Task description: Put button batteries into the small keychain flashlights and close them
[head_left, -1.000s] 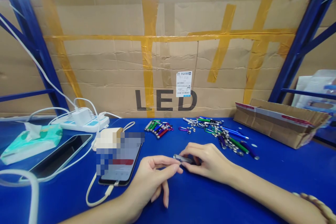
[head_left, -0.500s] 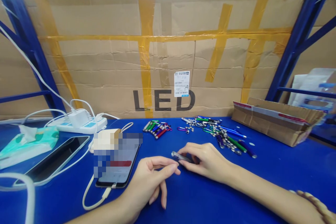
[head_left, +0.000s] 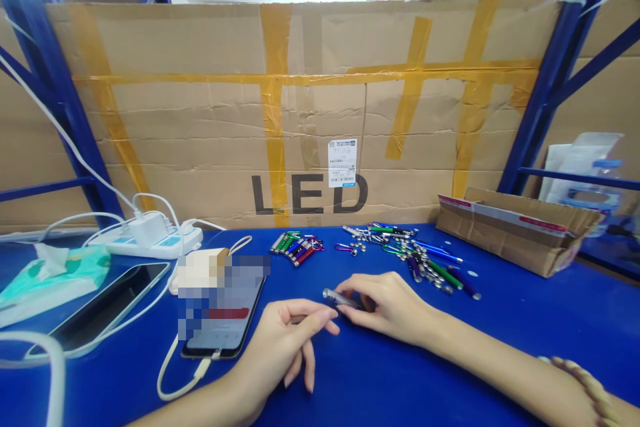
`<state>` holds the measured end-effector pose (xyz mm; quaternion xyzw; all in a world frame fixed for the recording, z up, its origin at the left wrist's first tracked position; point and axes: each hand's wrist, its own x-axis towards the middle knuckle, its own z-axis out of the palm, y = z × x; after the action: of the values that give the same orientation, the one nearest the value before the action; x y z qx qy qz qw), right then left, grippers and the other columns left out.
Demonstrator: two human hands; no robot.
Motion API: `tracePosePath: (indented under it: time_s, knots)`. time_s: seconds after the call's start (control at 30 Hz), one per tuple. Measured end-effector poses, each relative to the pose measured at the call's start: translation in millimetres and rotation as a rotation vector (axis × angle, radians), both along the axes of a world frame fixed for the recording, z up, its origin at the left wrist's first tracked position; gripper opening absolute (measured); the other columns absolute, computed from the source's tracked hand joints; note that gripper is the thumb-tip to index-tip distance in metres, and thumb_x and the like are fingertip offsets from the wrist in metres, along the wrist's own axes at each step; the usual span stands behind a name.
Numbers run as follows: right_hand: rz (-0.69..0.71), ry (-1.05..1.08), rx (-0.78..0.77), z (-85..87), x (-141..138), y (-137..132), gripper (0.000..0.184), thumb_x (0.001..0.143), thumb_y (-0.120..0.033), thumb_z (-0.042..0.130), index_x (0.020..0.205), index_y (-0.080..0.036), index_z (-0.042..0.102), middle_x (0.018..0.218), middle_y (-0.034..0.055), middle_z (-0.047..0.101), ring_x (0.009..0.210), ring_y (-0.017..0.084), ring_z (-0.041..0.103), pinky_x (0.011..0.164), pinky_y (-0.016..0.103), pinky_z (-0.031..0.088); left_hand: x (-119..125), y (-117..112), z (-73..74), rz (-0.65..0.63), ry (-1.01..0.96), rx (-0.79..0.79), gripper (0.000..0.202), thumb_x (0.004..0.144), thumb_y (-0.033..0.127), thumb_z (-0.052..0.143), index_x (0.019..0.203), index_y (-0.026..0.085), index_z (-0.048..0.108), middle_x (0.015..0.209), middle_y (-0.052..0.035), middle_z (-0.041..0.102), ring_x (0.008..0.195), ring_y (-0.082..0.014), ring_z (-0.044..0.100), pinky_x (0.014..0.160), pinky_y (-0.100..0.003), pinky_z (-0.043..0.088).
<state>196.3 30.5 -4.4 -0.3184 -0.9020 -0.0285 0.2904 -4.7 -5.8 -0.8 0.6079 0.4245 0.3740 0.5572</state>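
My right hand (head_left: 393,305) pinches a small silver keychain flashlight (head_left: 336,297), held level just above the blue tabletop (head_left: 525,327), its tip pointing left. My left hand (head_left: 285,343) rests beside it with thumb and forefinger pinched together close to the flashlight's tip; whether a small part sits between them I cannot make out. Behind lie a neat row of coloured flashlights (head_left: 297,246) and a loose heap of flashlights and keyrings (head_left: 415,253).
A phone (head_left: 225,310) on a white cable lies left of my hands, with a tablet (head_left: 100,313), a tissue pack (head_left: 53,277) and a power strip (head_left: 150,237) further left. An open cardboard box (head_left: 520,227) sits at right. A taped cardboard sheet marked LED (head_left: 310,113) walls the back.
Both hands and the flashlight have stayed almost still; the view has shifted slightly, so everything sits a little further left in the picture.
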Motion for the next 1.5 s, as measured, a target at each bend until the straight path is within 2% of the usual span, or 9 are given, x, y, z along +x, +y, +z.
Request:
tracePosePath:
  time_s: [0.3, 0.43, 0.63, 0.83, 0.93, 1.03, 1.23, 1.37, 1.5]
  knots:
    - [-0.009, -0.004, -0.017, 0.8, 0.4, 1.1, 0.022, 0.087, -0.034, 0.052, 0.096, -0.018, 0.065, 0.076, 0.0000, 0.067, 0.050, 0.007, 0.052, 0.050, 0.018, 0.037, 1.2, 1.7, -3.8, 0.004, -0.001, -0.031, 0.033, 0.064, 0.043, 0.072, 0.065, 0.013, 0.061, 0.031, 0.0062, 0.049, 0.025, -0.0059, 0.043, 0.026, -0.014, 0.016]
    - [-0.013, -0.004, -0.007, 0.0, 0.4, 1.3, 0.023, 0.087, -0.034, 0.052, 0.097, -0.018, 0.064, 0.077, 0.0004, 0.067, 0.051, 0.007, 0.053, 0.050, 0.018, 0.037, 1.1, 2.7, -6.8, 0.006, -0.075, -0.020, 0.039, 0.057, 0.043, 0.078, 0.058, 0.016, 0.050, 0.045, 0.0037, 0.058, 0.026, -0.0059, 0.049, 0.025, -0.013, 0.016]
    - [-0.022, 0.017, -0.006, -0.4, 0.4, 1.1, 0.023, 0.089, -0.035, 0.050, 0.098, -0.018, 0.063, 0.079, -0.0002, 0.068, 0.053, 0.008, 0.055, 0.051, 0.018, 0.037, 0.6, 5.3, -4.9, 0.031, -0.097, -0.021, 0.058, 0.069, 0.067, 0.055, 0.050, 0.012, 0.054, 0.045, -0.0019, 0.057, 0.024, -0.0054, 0.046, 0.025, -0.014, 0.016]
    - [-0.055, 0.077, -0.024, -1.0, -0.7, 0.4, 0.023, 0.088, -0.036, 0.050, 0.099, -0.020, 0.062, 0.071, -0.0021, 0.067, 0.048, 0.007, 0.053, 0.049, 0.018, 0.035, -2.1, 7.8, -6.7, 0.096, 0.021, 0.064, 0.049, 0.063, 0.054, 0.069, 0.090, 0.014, 0.057, 0.035, 0.0072, 0.051, 0.021, -0.0016, 0.032, 0.027, -0.010, 0.019]
    - [-0.053, 0.125, -0.045, -1.1, -3.8, -3.4, 0.023, 0.088, -0.036, 0.051, 0.100, -0.019, 0.061, 0.062, -0.0041, 0.064, 0.044, 0.007, 0.050, 0.045, 0.017, 0.033, -1.6, 9.7, -12.4, 0.136, -0.029, 0.096, 0.044, 0.058, 0.053, 0.072, 0.066, 0.015, 0.051, 0.060, 0.0027, 0.060, 0.023, 0.0001, 0.039, 0.025, -0.010, 0.019]
    - [-0.015, 0.127, -0.050, 0.0, -7.3, -8.6, 0.023, 0.088, -0.035, 0.050, 0.101, -0.018, 0.061, 0.061, -0.0044, 0.064, 0.042, 0.006, 0.048, 0.044, 0.017, 0.031, 0.1, 12.3, -18.5, 0.144, -0.094, 0.122, 0.052, 0.053, 0.053, 0.076, 0.054, 0.016, 0.038, 0.074, 0.0025, 0.057, 0.025, -0.0010, 0.045, 0.022, -0.011, 0.019]
    - [0.080, 0.130, -0.095, 4.4, -10.7, -15.2, 0.029, 0.091, -0.040, 0.048, 0.105, -0.017, 0.059, 0.069, -0.0020, 0.066, 0.046, 0.006, 0.051, 0.046, 0.016, 0.034, 1.0, 11.4, -16.0, 0.029, 0.074, 0.098, 0.049, 0.065, 0.065, 0.060, 0.062, 0.022, 0.038, 0.029, 0.0105, 0.039, 0.021, -0.0042, 0.032, 0.023, -0.010, 0.016]
    - [0.159, 0.110, -0.188, 4.1, -14.6, -20.5, 0.037, 0.090, -0.048, 0.047, 0.109, -0.018, 0.058, 0.076, -0.0007, 0.067, 0.057, 0.007, 0.057, 0.054, 0.016, 0.039, 1.3, 8.0, -12.4, -0.059, 0.186, 0.154, 0.046, 0.073, 0.065, 0.051, 0.073, 0.019, 0.051, 0.033, 0.0101, 0.040, 0.026, -0.0056, 0.031, 0.025, -0.012, 0.019]
    - [0.184, 0.088, -0.212, 4.1, -17.9, -24.5, 0.040, 0.085, -0.050, 0.052, 0.109, -0.019, 0.058, 0.078, -0.0011, 0.068, 0.059, 0.008, 0.059, 0.056, 0.016, 0.040, 2.8, 7.0, -13.4, -0.011, 0.189, 0.185, 0.046, 0.078, 0.061, 0.045, 0.062, 0.018, 0.051, 0.033, 0.0080, 0.041, 0.024, -0.0048, 0.029, 0.027, -0.015, 0.015]
